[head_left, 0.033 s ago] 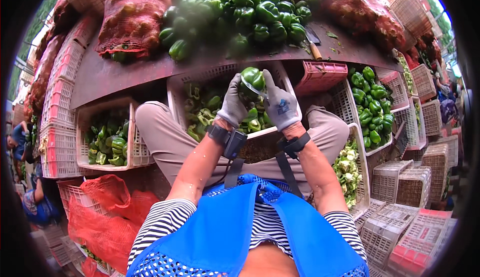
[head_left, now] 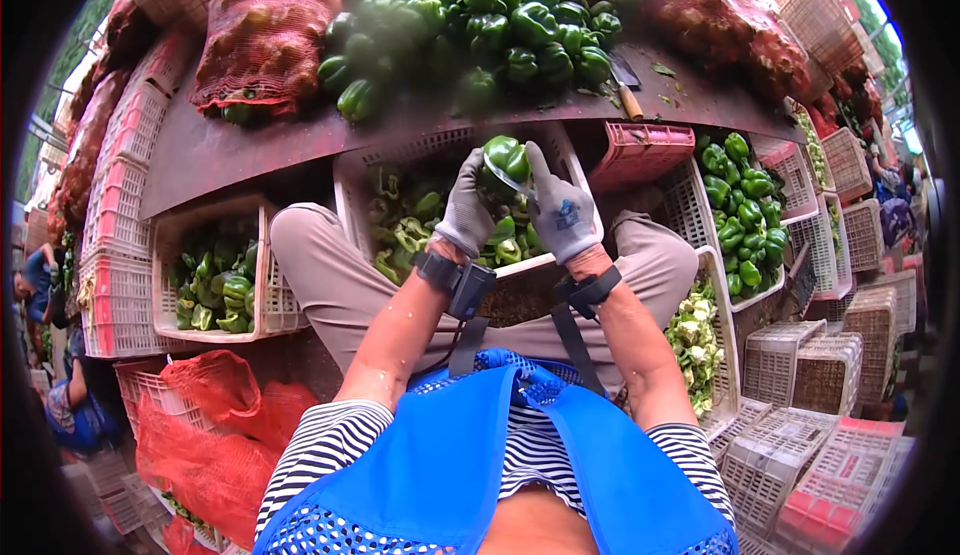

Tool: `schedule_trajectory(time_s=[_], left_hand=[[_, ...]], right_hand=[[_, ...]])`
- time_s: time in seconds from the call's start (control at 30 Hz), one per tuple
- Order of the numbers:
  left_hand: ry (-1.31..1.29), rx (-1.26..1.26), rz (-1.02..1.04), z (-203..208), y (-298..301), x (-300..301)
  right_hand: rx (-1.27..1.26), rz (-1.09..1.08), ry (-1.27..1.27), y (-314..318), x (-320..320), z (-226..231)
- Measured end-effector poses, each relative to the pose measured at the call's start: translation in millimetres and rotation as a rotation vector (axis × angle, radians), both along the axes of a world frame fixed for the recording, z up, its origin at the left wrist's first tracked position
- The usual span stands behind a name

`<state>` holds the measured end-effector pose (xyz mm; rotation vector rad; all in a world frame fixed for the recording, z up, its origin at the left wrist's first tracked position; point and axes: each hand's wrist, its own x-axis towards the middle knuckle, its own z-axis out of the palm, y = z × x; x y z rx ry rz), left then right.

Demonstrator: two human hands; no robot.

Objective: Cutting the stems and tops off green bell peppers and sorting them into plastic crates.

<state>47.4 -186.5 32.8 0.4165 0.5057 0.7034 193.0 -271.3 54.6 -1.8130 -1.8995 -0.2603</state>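
Grey-gloved left hand (head_left: pixel 466 205) clasps glossy green bell pepper (head_left: pixel 508 157); grey-gloved right hand (head_left: pixel 563 213) grips thin silvery blade (head_left: pixel 508 182) against its near side, off-white plastic crate (head_left: pixel 350 190) below. Probably mid-cut; next move needs steady pepper, controlled blade.

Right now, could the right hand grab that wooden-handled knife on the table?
Probably, but not freely: the right hand is occupied at a green pepper. The knife lies ahead to the right on the table, and nothing seems to cover its handle.
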Motion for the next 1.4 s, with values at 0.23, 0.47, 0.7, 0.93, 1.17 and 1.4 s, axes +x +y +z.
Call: schedule_trajectory(time_s=[0.23, 0.47, 0.7, 0.93, 1.17, 1.4], left_hand=[[-0.053, 0.006, -0.092, -11, -12, 4], [0.134, -0.021, -0.025, -67, 2, -15], [0.078, 0.175, -0.12, -61, 18, -25], [-0.039, 0.102, -0.108, -41, 10, -31], [0.236, 0.499, -0.227, -58, -16, -29], [0.415, 0.683, -0.321, 4, -22, -29]], right_hand=[[-0.156, -0.107, 0.048, 12, 12, -21], [-0.643, 0.005, 1.168, 29, 0, -67], [-0.846, -0.003, 2.153, 29, 41, -99], [-0.466, -0.338, 0.764, 28, 26, -55], [-0.393, -0.018, 0.331, 3, -9, -24], [-0.215, -0.081, 0.15, 0, -16, -17]])
